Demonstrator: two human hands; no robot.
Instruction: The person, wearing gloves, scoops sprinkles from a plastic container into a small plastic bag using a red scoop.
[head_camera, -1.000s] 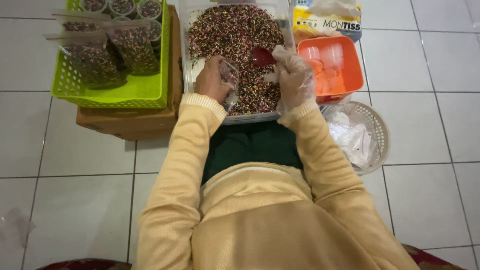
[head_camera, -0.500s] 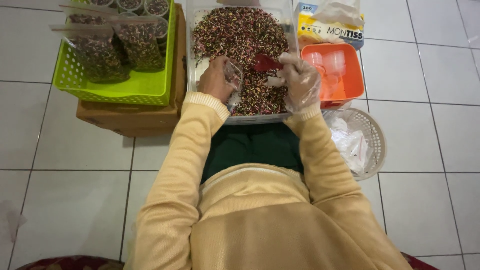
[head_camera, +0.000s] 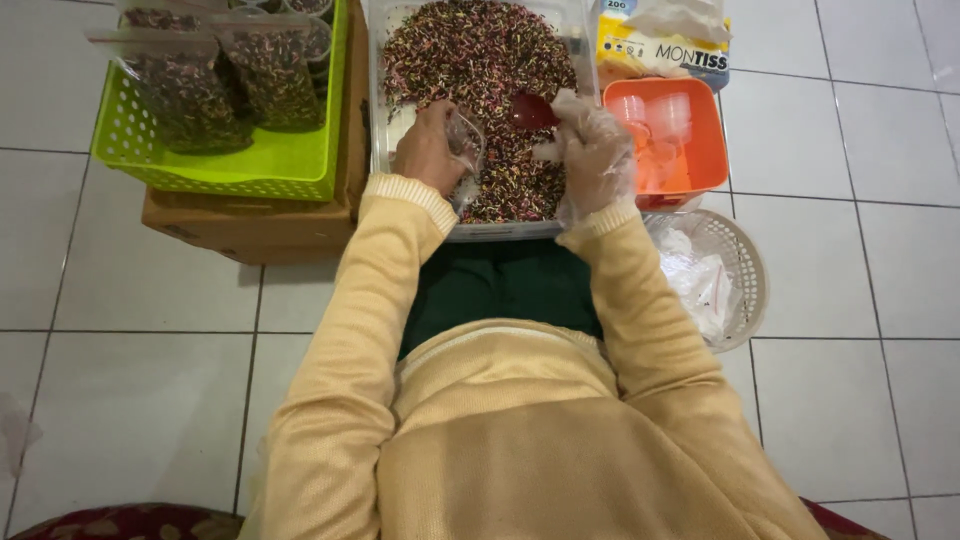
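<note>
1. Head view: the left hand is gripping a small clear plastic bag, its fingers curled around the bag's mouth, and holding it over the near part of the clear tub of mixed dark sprinkles.
2. The right hand, wearing a thin clear plastic glove, is pinching the handle of a red scoop with its fingers closed together; the scoop's bowl is sitting just beside the bag's opening, above the sprinkles.
3. An orange square container holding small clear cups is standing just right of the tub, and a white round basket with crumpled plastic is lying nearer the person.
4. A green basket is carrying filled bags of sprinkles on top of a cardboard box, left of the tub.
5. A yellow tissue pack is lying behind the orange container.
</note>
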